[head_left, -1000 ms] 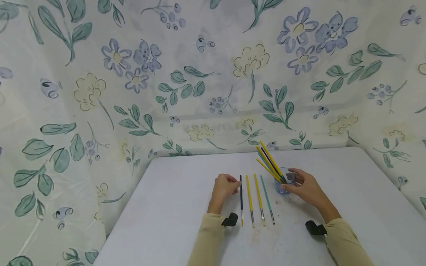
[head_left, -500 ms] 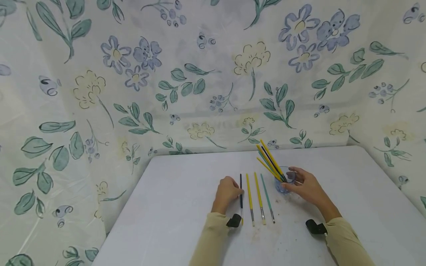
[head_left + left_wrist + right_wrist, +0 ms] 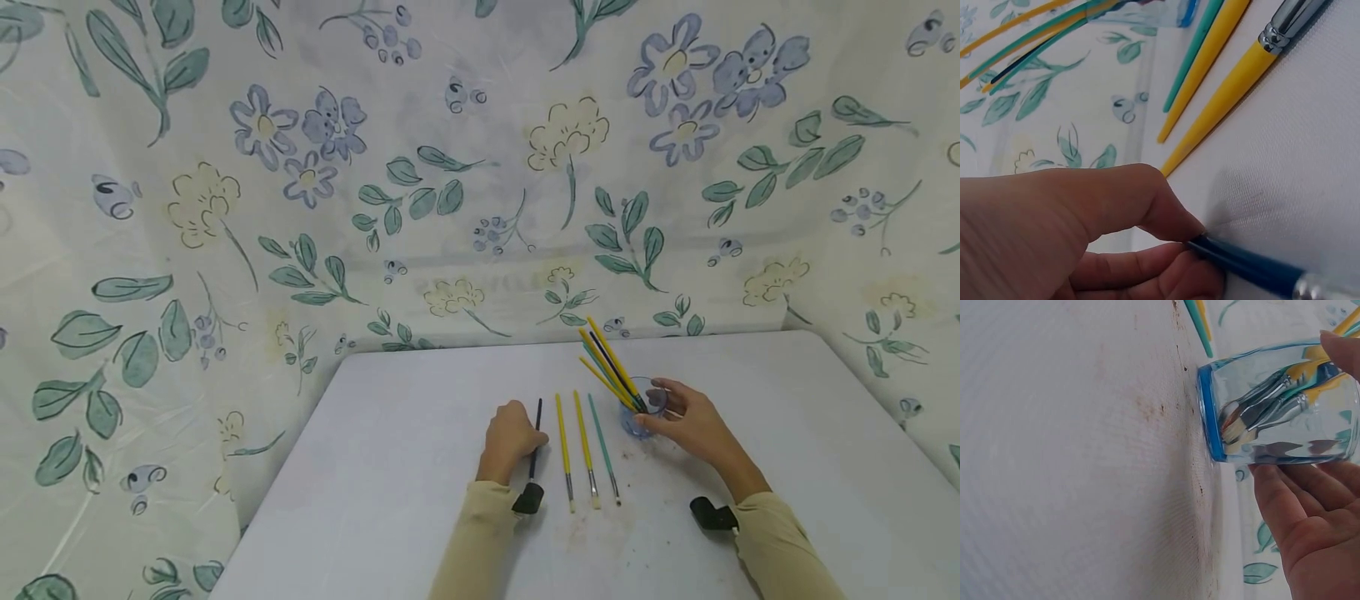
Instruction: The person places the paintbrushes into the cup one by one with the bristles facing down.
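Note:
Between thumb and fingers, my left hand (image 3: pixel 512 435) pinches a dark blue paintbrush (image 3: pixel 1247 265) by its handle; in the head view its lower end is hidden behind the wrist camera. To its right lie two yellow paintbrushes (image 3: pixel 564 442) and a teal paintbrush (image 3: pixel 602 437), side by side, bristles toward me. My right hand (image 3: pixel 690 421) grips a clear bluish glass (image 3: pixel 1272 406) around its sides. Several paintbrushes (image 3: pixel 611 367) lean left inside the glass, bristles down, with yellow, teal and dark blue handles sticking out over the rim.
The white table (image 3: pixel 360 467) carries brownish smudges and specks (image 3: pixel 600 533) in front of the glass. Behind its far edge hangs a floral sheet (image 3: pixel 450 208), which also covers both sides. A black wrist camera (image 3: pixel 711 513) sits by the right sleeve.
My left hand has closed its pinch on the dark blue paintbrush and shifted it slightly left, tilting it, away from the yellow ones. The right hand and the glass stay in place.

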`<state>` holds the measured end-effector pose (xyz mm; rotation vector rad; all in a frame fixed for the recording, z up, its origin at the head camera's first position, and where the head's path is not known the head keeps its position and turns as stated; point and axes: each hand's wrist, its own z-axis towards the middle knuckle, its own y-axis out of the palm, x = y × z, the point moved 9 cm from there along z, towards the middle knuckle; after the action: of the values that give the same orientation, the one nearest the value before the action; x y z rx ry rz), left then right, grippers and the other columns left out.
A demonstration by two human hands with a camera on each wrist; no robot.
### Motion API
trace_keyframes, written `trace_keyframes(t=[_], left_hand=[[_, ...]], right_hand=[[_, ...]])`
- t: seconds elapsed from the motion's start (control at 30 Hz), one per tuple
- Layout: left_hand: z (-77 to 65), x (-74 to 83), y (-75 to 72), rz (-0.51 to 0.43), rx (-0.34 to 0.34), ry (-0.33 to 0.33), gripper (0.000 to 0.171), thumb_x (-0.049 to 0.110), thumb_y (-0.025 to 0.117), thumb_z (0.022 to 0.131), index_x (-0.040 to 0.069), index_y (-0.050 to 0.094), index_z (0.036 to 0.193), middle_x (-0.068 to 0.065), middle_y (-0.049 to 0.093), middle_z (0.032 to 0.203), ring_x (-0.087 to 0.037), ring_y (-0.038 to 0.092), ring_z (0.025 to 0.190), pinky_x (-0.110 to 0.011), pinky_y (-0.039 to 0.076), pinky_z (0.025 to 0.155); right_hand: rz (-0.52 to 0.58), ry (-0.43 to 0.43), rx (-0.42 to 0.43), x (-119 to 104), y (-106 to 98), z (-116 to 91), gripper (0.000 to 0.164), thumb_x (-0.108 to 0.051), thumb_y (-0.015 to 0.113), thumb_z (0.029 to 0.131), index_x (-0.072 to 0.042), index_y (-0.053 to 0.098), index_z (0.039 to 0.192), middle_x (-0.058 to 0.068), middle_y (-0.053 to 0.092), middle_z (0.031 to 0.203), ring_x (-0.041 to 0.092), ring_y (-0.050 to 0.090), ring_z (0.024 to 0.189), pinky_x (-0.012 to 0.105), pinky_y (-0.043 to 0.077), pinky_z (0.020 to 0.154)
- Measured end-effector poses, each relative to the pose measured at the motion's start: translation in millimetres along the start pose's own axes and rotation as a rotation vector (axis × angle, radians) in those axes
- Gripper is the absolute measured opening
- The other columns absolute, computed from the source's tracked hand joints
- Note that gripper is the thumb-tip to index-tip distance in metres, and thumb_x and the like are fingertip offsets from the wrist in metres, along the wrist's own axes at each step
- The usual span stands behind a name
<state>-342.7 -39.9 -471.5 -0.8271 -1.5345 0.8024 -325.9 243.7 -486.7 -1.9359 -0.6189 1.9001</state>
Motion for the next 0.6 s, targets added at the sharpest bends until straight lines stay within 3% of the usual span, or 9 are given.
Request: trace_keyframes(t=[0.17, 0.3, 0.47, 0.6], left_hand=[[-0.4, 1.5, -1.4, 0.083, 0.017, 0.007, 0.032, 0.020, 0.086, 0.079, -0.001, 0.064, 0.086, -0.009, 0.062, 0.073, -0.020, 0.059, 0.061, -0.030, 0.049, 0.053], [0.1, -0.4, -0.9, 0.099, 0.014, 0.003, 0.034, 0.022, 0.087, 0.078, -0.001, 0.064, 0.086, -0.009, 0.062, 0.073, -0.021, 0.058, 0.062, -0.031, 0.050, 0.053], [1.2, -5.4, -3.8, 0.063, -0.007, -0.002, 0.036, 0.022, 0.087, 0.078, -0.002, 0.063, 0.089, -0.009, 0.061, 0.073, -0.020, 0.057, 0.061, -0.030, 0.046, 0.052], [2.3, -7.8, -9.3, -0.009, -0.040, 0.018, 0.027, 0.021, 0.083, 0.079, -0.001, 0.067, 0.081, -0.007, 0.064, 0.066, -0.017, 0.057, 0.056, -0.026, 0.044, 0.050]], right_hand=[[-0.007, 0.004, -0.001, 1.9, -0.8, 0.6, 0.089, -0.042, 0.081, 0.088, -0.003, 0.038, 0.156, 0.028, 0.051, 0.153, 0.050, 0.049, 0.141, 0.057, 0.047, 0.110], [-0.006, 0.001, 0.002, 4.1, -1.3, 1.7, 0.089, -0.042, 0.081, 0.088, -0.004, 0.039, 0.156, 0.028, 0.051, 0.153, 0.050, 0.049, 0.141, 0.056, 0.048, 0.109], [-0.011, -0.006, 0.002, 3.6, -1.2, 2.7, 0.089, -0.044, 0.080, 0.088, -0.004, 0.038, 0.157, 0.027, 0.051, 0.153, 0.049, 0.050, 0.141, 0.057, 0.049, 0.109], [-0.012, -0.007, -0.002, 2.7, -1.2, 2.2, 0.090, -0.045, 0.080, 0.088, -0.004, 0.038, 0.157, 0.028, 0.051, 0.153, 0.050, 0.050, 0.141, 0.057, 0.049, 0.109]])
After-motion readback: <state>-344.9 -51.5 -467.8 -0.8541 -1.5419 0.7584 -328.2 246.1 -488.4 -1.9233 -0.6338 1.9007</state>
